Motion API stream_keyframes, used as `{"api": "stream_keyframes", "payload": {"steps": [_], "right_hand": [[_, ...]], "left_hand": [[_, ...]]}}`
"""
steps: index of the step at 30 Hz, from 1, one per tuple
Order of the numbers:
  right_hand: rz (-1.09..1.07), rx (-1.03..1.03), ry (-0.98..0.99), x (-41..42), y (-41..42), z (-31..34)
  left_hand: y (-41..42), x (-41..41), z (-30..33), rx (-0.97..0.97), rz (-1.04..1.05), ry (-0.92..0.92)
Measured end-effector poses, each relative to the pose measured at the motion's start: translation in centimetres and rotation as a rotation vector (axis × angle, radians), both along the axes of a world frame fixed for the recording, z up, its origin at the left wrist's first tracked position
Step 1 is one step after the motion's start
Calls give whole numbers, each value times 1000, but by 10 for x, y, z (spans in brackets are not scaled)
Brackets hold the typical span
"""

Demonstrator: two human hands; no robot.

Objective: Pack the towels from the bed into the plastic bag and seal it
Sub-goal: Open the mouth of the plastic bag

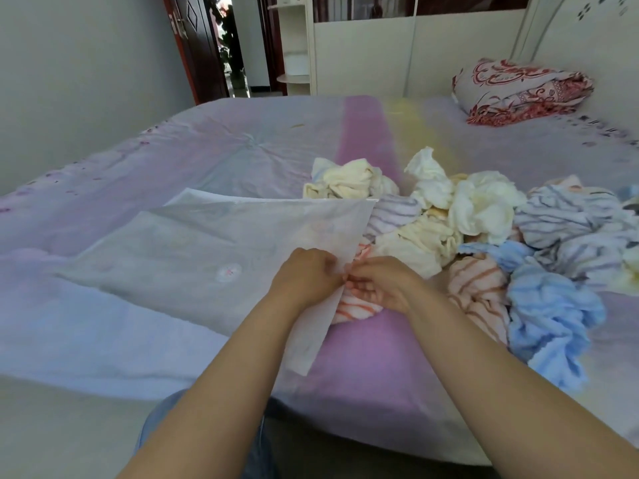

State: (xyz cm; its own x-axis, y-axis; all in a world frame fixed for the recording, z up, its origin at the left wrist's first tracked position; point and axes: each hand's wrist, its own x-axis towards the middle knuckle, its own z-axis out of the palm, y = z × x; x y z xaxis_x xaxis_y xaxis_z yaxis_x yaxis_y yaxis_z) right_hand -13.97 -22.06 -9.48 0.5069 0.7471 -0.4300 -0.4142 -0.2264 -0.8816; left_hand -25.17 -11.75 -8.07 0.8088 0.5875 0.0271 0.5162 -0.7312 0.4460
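Two hands' fingers [332, 267] — on bag edge [349, 257]

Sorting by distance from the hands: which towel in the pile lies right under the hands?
The orange-striped towel, just under the right hand at the plastic bag edge; the others lie farther right or back.

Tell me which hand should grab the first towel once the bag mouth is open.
The right hand, probably. The towel pile lies on its side, and an orange-striped towel sits just under it. The left hand is over the plastic bag, so it can hold the edge.
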Motion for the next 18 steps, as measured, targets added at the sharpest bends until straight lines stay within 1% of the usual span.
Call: {"api": "stream_keyframes", "payload": {"steps": [2,6,9,11,14,15,18], "right_hand": [[18,16,1,-10,0,-7],[-19,111,-17,-22,1,-18],[-83,137,-170,-27,3,-24],[-123,138,-249,-31,5,-28],[-158,160,-284,-34,8,-30],[-166,177,-282,-34,9,-32],[-202,211,-296,-38,12,-34]], "left_hand": [[-4,-4,1,-8,48,12],[-16,-10,1,-23,38,13],[-18,-15,-1,-93,45,-24],[-15,-19,-4,-198,37,-81],[-12,-25,-7,-470,23,-232],[-12,-26,-7,-533,28,-269],[-12,-25,-8,-580,35,-315]]}}
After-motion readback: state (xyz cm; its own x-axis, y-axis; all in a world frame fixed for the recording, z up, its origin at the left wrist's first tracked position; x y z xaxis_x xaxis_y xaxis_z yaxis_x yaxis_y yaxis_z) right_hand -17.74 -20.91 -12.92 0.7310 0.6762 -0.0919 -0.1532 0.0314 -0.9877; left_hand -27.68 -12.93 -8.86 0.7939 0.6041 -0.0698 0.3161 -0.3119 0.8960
